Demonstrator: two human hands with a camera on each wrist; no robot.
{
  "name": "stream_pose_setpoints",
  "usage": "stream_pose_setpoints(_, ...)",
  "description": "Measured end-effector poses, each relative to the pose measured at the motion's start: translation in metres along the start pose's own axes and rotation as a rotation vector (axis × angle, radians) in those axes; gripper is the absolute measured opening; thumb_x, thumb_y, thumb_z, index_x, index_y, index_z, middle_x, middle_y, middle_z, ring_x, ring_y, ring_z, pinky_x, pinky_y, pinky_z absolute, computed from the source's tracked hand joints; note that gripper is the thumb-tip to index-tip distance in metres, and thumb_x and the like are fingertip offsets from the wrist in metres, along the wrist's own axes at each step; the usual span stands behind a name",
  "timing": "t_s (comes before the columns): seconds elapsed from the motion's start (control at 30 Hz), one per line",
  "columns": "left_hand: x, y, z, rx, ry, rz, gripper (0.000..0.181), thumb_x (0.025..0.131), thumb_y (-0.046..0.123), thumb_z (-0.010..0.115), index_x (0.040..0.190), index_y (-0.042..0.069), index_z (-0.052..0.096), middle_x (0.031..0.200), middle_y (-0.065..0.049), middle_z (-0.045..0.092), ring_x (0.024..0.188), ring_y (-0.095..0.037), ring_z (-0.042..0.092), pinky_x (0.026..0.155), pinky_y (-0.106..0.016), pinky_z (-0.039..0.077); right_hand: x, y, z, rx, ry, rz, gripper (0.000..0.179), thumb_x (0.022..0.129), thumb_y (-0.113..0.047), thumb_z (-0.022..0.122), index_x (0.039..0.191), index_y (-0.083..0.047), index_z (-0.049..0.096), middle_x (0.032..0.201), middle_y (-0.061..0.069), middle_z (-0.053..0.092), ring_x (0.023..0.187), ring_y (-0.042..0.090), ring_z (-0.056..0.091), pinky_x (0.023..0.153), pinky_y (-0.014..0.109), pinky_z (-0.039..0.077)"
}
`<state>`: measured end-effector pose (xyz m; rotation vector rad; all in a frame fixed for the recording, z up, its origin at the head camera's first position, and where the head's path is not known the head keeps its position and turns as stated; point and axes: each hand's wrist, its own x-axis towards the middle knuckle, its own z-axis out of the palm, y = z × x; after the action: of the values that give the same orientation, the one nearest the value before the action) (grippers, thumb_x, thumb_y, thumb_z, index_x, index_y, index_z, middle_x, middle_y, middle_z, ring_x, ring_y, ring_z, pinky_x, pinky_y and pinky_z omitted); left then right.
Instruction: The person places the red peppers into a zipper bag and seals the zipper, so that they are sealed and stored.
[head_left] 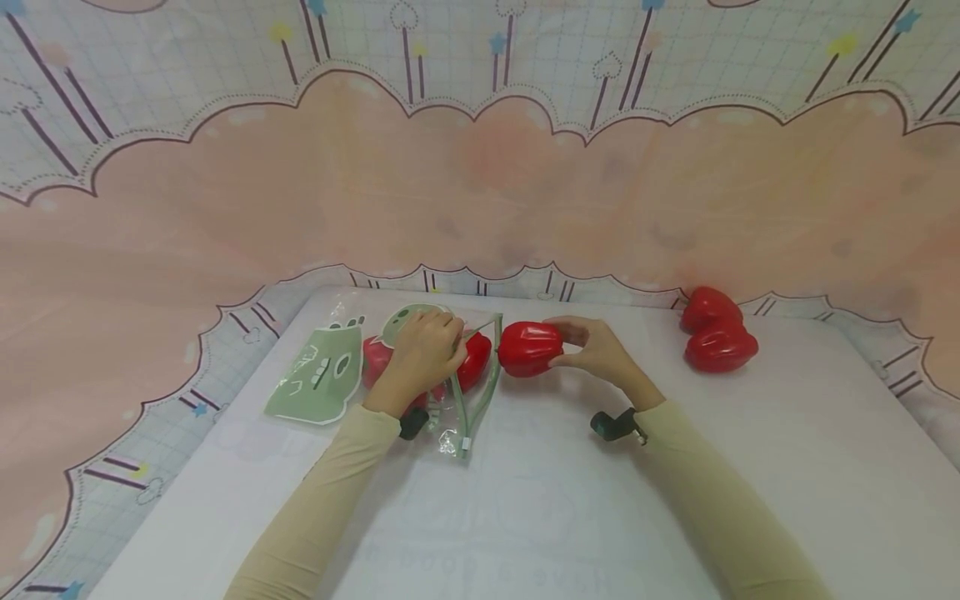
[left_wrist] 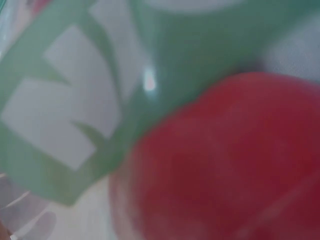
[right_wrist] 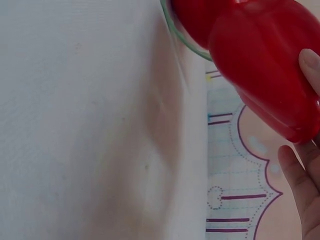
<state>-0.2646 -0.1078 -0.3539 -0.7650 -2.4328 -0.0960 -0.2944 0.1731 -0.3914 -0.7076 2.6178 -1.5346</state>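
A clear zip bag [head_left: 461,411] with green cartoon prints lies at the middle left, its green-edged mouth spread toward the right. Red bell peppers [head_left: 476,360] show inside it, partly covered by the print and the arm. My left hand [head_left: 429,346] grips the bag by the upper rim of its mouth; the fingertips are hidden. My right hand [head_left: 594,354] holds a shiny red bell pepper [head_left: 529,349] between thumb and fingers, right at the bag's mouth. In the right wrist view the held pepper [right_wrist: 265,65] overlaps the green rim. The left wrist view is filled by blurred bag print [left_wrist: 165,45] and red pepper [left_wrist: 225,165].
Two more red bell peppers [head_left: 722,346] lie touching each other at the back right of the white table [head_left: 510,517]. A patterned cloth [head_left: 480,192] hangs behind the table. Small dark devices are strapped at both wrists.
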Motion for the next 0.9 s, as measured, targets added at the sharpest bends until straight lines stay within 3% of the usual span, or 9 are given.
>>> stream_pose_setpoints(0.37,0.001,0.000,0.002,0.010,0.011,0.015,0.013,0.081,0.016,0.060,0.085,0.005,0.066,0.083,-0.007,0.069,0.081,-0.023,0.062,0.079,-0.037,0.050,0.007,-0.002,0.009,0.024,0.006,0.059,0.059,0.075,-0.004,0.075,0.129,0.000,0.052,0.130,0.021,0.056,0.123,0.035,0.053,0.100,0.050,0.042)
stream_pose_setpoints(0.63,0.001,0.000,0.002,0.019,0.007,0.020,0.015,0.081,0.017,0.058,0.086,0.005,0.066,0.082,-0.007,0.068,0.081,-0.023,0.061,0.079,-0.036,0.050,-0.002,-0.035,0.009,0.009,-0.011,0.054,0.057,0.076,0.001,0.072,0.128,0.005,0.051,0.130,0.025,0.055,0.122,0.038,0.053,0.099,0.048,0.043)
stream_pose_setpoints(0.9,0.002,0.001,0.002,0.018,-0.012,0.007,0.018,0.082,0.017,0.058,0.092,0.006,0.067,0.085,-0.008,0.069,0.082,-0.023,0.062,0.080,-0.036,0.050,-0.001,-0.042,0.015,0.001,-0.029,0.050,0.056,0.076,0.000,0.072,0.128,0.004,0.052,0.129,0.024,0.056,0.122,0.037,0.053,0.099,0.049,0.043)
